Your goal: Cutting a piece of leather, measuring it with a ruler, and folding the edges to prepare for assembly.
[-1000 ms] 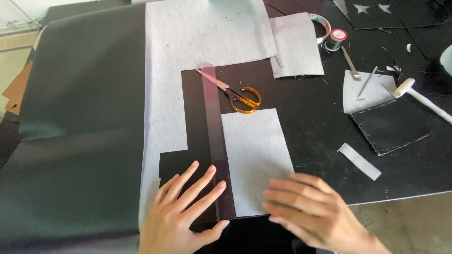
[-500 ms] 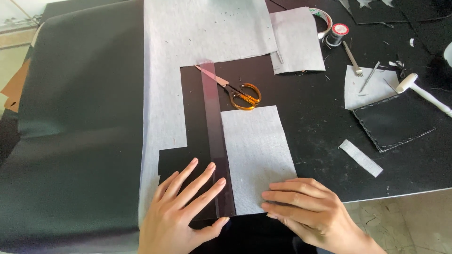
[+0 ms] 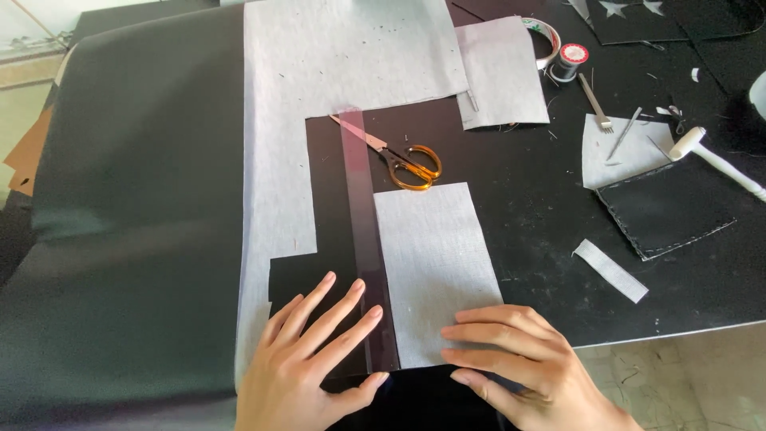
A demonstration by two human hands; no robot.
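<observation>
A: What is on the far left?

B: A big dark cloth (image 3: 120, 223) covers the bench there. Next to it lies a big grey sheet (image 3: 319, 96) with a piece cut out.

A: And the left hand (image 3: 307, 359)?

B: It lies flat with its grip open and fingers spread. The fingertips press on a clear ruler (image 3: 365, 247) that runs away from the hand.

A: What is right of the ruler?

B: A grey cloth rectangle (image 3: 435, 267), touching the ruler. The right hand (image 3: 519, 359) lies flat on its near corner, grip open too.

A: And past the hands?

B: Orange scissors (image 3: 399, 156) lie beyond the rectangle. Far to the right lies a small grey strip (image 3: 610, 271).
</observation>
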